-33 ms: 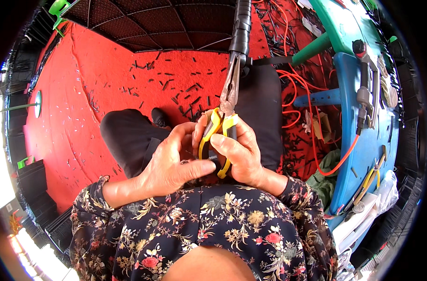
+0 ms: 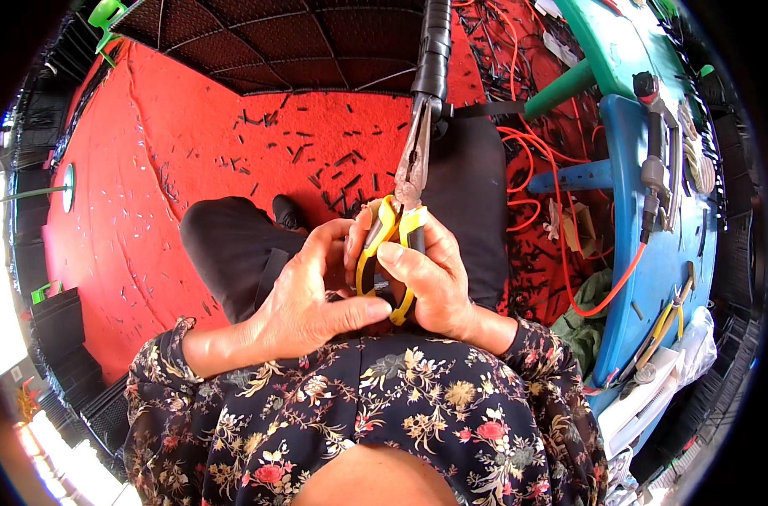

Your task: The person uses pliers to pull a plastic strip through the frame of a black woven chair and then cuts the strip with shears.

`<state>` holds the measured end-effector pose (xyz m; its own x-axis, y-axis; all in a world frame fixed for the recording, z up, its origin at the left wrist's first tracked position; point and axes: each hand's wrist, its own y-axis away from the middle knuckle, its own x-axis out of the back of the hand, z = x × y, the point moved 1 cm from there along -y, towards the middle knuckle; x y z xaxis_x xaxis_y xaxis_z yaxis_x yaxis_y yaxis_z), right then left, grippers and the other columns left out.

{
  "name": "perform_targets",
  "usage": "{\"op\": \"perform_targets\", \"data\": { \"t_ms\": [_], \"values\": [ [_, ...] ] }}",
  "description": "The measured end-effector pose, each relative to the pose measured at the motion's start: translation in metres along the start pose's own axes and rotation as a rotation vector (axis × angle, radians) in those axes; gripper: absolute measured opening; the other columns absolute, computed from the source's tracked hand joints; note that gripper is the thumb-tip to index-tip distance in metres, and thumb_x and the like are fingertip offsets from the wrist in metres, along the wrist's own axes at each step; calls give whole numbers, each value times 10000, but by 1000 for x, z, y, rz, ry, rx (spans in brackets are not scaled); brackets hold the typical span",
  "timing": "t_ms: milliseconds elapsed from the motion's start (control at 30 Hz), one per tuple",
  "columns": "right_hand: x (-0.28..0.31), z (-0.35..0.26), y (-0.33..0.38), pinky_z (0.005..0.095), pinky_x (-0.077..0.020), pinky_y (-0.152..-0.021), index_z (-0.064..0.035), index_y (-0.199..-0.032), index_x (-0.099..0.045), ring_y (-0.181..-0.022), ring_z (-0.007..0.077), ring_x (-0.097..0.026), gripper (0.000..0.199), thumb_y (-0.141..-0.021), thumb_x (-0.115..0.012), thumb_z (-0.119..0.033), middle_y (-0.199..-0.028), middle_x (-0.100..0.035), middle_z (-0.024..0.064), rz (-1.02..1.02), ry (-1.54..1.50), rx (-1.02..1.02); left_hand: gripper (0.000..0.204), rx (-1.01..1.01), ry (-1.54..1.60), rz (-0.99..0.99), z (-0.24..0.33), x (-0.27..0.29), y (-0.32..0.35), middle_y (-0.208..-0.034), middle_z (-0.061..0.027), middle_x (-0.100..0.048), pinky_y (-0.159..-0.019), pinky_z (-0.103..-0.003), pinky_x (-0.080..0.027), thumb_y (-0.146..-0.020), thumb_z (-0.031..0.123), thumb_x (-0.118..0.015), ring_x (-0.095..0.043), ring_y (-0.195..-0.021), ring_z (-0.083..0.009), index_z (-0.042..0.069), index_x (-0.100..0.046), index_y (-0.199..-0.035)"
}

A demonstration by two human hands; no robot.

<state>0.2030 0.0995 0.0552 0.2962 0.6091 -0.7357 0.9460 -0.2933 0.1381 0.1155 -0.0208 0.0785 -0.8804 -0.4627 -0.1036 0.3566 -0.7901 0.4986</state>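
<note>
Seen from above, the right hand [image 2: 435, 282] is wrapped around yellow-handled pliers [image 2: 398, 228] whose closed tip bites a black cable [image 2: 433, 51], while the left hand [image 2: 316, 295] curls against the handles, above a red floor [image 2: 190, 152].

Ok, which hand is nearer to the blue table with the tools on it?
Right. The right hand grips the yellow-handled pliers on the side toward the blue table, though well apart from it. The left hand sits farther away, on the pliers' other side.
</note>
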Motion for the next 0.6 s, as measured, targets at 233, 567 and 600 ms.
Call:
{"op": "perform_targets", "data": {
  "t_ms": [233,567,600],
  "values": [
    [-3,2,-4,220,-396,-607,-43,-898,-486,-679,48,-440,115,-819,-525,-117,-774,-493,2,178,161,31,1045,-121,-201,14,4,-13,-7,-1188,-146,-422,-912,-318,-379,-563,316,-824,-429,-1123,-207,-29,-171,-1303],
    [20,-6,-9,358,-462,-619,2,-929,-457,-688,259,-591,201,-768,-543,-82,-768,-566,154,240,996,223,794,-37,-104,-296,15,14,-61,-1130,-107,-491,-854,-294,-420,-630,243,-753,-494,-1019,-160,17,-339,-1269],
    [24,-7,-10,370,-465,-631,1,-953,-449,-721,290,-599,225,-767,-549,-78,-785,-570,169,270,1078,224,801,-99,-38,-359,16,13,-66,-1174,-105,-458,-901,-301,-389,-639,205,-729,-456,-1077,-168,8,-301,-1287]
  ]
}}
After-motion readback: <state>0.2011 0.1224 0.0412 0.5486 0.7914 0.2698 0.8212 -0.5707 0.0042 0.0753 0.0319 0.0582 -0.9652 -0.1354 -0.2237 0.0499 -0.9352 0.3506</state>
